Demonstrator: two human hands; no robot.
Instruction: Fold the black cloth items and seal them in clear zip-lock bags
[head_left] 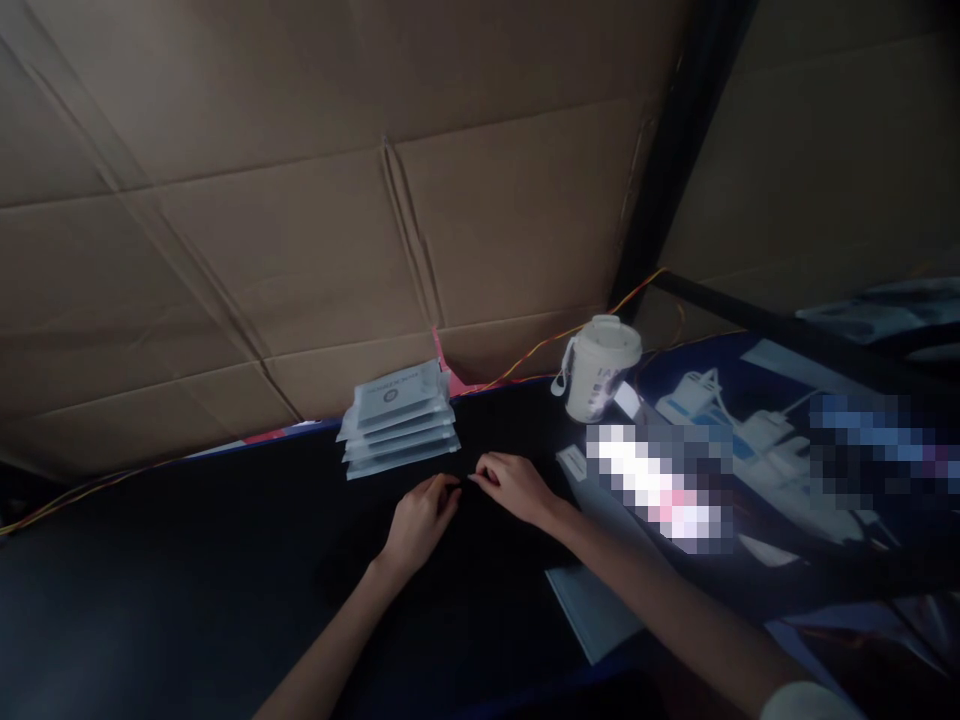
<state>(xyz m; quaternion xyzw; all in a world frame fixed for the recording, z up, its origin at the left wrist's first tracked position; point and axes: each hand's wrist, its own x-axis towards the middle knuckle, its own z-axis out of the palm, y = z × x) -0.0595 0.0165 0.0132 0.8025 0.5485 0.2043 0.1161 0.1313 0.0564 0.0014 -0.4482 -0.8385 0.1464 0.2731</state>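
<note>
My left hand (421, 516) is over the dark table, its thumb and fingers pinched together; whatever it may hold is too small and dark to name. Close to its right, my right hand (514, 485) pinches a tiny pale piece that I cannot make out at its fingertips. A small gap lies between the two sets of fingertips. Just beyond my hands, a stack of several flat pale packets (401, 420) with printing on the top one lies near the cardboard wall.
A white lidded cup (600, 370) stands at the back right. Power strips (772, 450) with plugs lie at the right. A pale flat packet (592, 612) is by my right forearm. Yellow-red wire (540, 346) runs along the cardboard wall (300, 250).
</note>
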